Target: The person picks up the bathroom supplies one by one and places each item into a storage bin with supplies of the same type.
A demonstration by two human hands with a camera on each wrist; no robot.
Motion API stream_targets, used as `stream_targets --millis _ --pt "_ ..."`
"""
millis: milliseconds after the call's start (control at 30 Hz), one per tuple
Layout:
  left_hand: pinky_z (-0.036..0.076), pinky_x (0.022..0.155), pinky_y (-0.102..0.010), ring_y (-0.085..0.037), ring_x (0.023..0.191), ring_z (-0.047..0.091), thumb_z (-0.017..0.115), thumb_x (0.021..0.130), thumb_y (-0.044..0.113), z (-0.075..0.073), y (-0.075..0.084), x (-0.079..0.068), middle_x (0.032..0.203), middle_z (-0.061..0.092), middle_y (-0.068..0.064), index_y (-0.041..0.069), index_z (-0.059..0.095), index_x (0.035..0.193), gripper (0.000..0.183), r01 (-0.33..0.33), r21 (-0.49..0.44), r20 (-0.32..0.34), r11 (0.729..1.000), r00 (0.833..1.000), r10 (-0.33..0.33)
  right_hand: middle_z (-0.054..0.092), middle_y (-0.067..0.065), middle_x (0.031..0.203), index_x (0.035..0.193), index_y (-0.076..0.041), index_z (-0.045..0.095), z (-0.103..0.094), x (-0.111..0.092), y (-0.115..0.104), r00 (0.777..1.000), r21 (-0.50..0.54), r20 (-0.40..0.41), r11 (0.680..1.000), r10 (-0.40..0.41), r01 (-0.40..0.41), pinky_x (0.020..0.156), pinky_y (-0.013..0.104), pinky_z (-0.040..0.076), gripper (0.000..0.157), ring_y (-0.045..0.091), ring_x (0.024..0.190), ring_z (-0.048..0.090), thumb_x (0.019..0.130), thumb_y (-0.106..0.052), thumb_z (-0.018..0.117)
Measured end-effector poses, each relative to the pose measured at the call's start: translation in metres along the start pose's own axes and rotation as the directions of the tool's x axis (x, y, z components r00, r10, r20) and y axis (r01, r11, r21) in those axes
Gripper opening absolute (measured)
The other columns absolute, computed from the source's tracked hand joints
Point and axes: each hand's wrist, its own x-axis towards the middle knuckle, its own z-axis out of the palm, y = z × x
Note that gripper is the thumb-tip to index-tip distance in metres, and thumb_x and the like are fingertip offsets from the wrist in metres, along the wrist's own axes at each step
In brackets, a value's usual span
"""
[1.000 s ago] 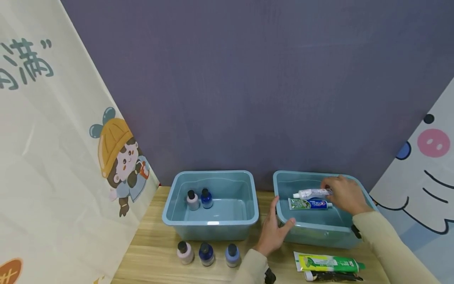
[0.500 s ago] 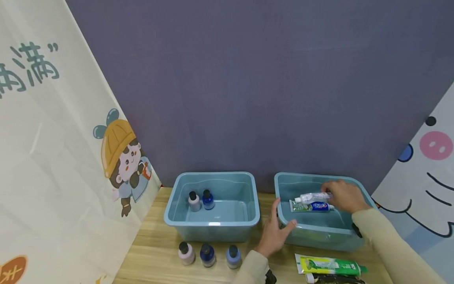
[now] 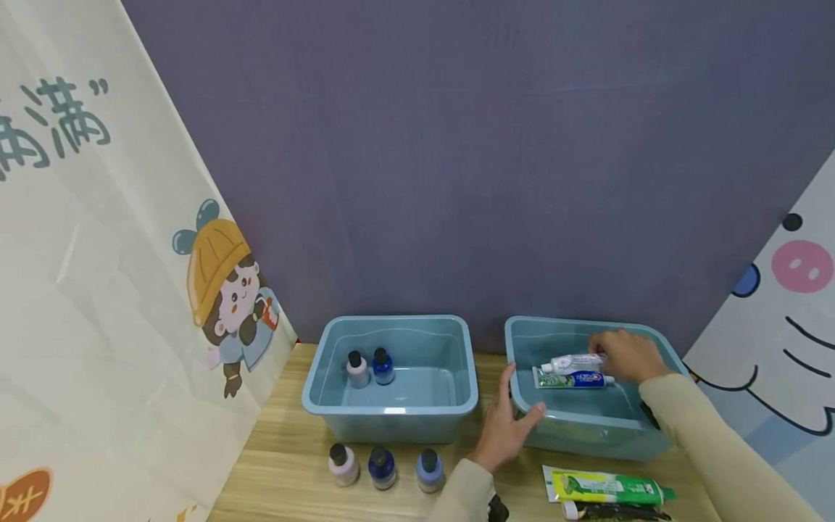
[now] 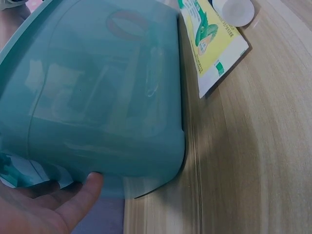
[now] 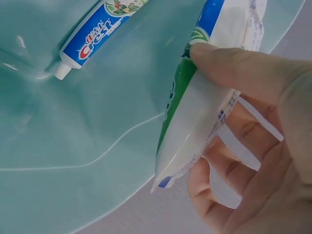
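My right hand (image 3: 629, 355) pinches the crimped end of a white toothpaste tube (image 3: 569, 362) inside the right blue bin (image 3: 587, 433). The right wrist view shows the thumb and fingers on either side of that tube (image 5: 195, 105), which has green and blue markings. Below it on the bin floor lies a blue and green Crest toothpaste tube (image 3: 574, 379). My left hand (image 3: 505, 433) rests against the bin's front left corner, fingers spread and fairly straight. Up close, the left wrist view shows a fingertip (image 4: 93, 179) touching the bin's outer wall.
A left bin (image 3: 391, 428) holds a pink bottle (image 3: 356, 371) and a dark blue bottle (image 3: 382, 368). Three bottles (image 3: 381, 467) stand before it. A green and yellow toothpaste tube (image 3: 603, 487) and a black tube (image 3: 620, 512) lie before the right bin.
My right hand has shifted slightly left and the white toothpaste tube has come a little lower over the Crest tube. The left hand stays at the bin's corner. The head view has tilted slightly.
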Motion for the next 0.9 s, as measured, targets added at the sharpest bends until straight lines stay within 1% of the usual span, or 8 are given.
stream_targets --millis 133,233,400,600,733,900 --pt "0.041 0.111 -0.060 -0.032 0.149 0.039 0.059 0.095 0.064 0.000 0.001 0.000 0.168 0.028 0.002 0.057 0.007 0.157 0.081 0.001 0.001 0.003 1.000 1.000 -0.001 0.073 0.005 0.091 0.092 -0.014 0.073 0.002 0.003 0.002 0.999 0.019 0.041 1.000 0.012 -0.013 0.059 0.040 0.052 0.019 0.017 0.074 0.063 0.078 -0.003 0.078" --pt "0.041 0.112 -0.060 -0.032 0.149 0.039 0.060 0.096 0.062 -0.001 0.002 0.000 0.168 0.027 0.003 0.057 0.007 0.157 0.081 0.002 0.001 0.003 1.000 1.000 -0.002 0.073 0.005 0.093 0.094 -0.014 0.073 0.001 0.004 0.001 0.998 0.028 0.064 0.999 0.025 -0.027 0.059 0.040 0.051 0.022 0.017 0.075 0.062 0.076 -0.002 0.077" --pt "0.041 0.112 -0.058 -0.030 0.149 0.039 0.061 0.097 0.058 -0.001 0.003 -0.001 0.168 0.028 0.003 0.054 0.008 0.158 0.081 0.005 0.003 0.002 1.000 1.000 -0.005 0.073 0.006 0.095 0.096 -0.014 0.074 0.002 0.008 0.001 0.993 0.022 0.106 0.999 0.042 -0.044 0.062 0.042 0.053 0.025 0.020 0.078 0.063 0.075 -0.001 0.078" --pt "0.042 0.112 -0.057 -0.030 0.148 0.040 0.060 0.097 0.058 -0.002 0.005 -0.002 0.168 0.029 0.002 0.052 0.009 0.159 0.081 0.002 0.006 0.004 1.000 1.000 -0.002 0.074 0.007 0.096 0.095 -0.013 0.075 0.006 0.015 0.003 0.986 0.015 0.153 0.998 0.062 -0.065 0.066 0.046 0.054 0.027 0.021 0.081 0.064 0.072 -0.002 0.082" --pt "0.042 0.112 -0.057 -0.029 0.149 0.039 0.060 0.097 0.060 -0.003 0.005 -0.002 0.168 0.029 0.002 0.053 0.008 0.158 0.081 0.002 0.009 0.005 1.000 1.000 -0.002 0.074 0.007 0.097 0.097 -0.013 0.076 0.008 0.018 0.003 0.983 0.021 0.170 0.997 0.065 -0.069 0.066 0.048 0.055 0.028 0.023 0.083 0.065 0.072 -0.001 0.081" --pt "0.042 0.112 -0.058 -0.030 0.149 0.039 0.060 0.097 0.060 -0.002 0.005 -0.002 0.168 0.027 0.003 0.055 0.008 0.158 0.080 0.009 0.008 0.008 1.000 1.000 -0.009 0.073 0.005 0.095 0.093 -0.015 0.076 0.012 0.019 0.004 0.983 0.037 0.174 0.997 0.054 -0.061 0.065 0.046 0.055 0.029 0.022 0.083 0.065 0.070 0.001 0.082"
